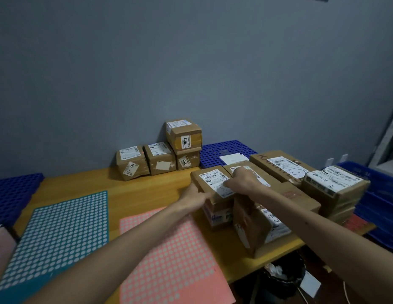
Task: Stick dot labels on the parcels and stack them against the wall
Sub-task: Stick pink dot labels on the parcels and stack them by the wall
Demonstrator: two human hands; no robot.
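Teal dot sheet (57, 233) cut bottom-left; bin (288, 287) contents dim, perhaps paper

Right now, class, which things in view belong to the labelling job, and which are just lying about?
Job: parcel gripped by left hand, under right hand; stacked parcels at the wall; waiting parcels; teal dot sheet; pink dot sheet.
Lying about: blue grid mat; black bin; blue crate.

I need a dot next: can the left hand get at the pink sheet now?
Probably yes. The pink sheet lies uncovered, close to the left hand, which need only release the parcel.
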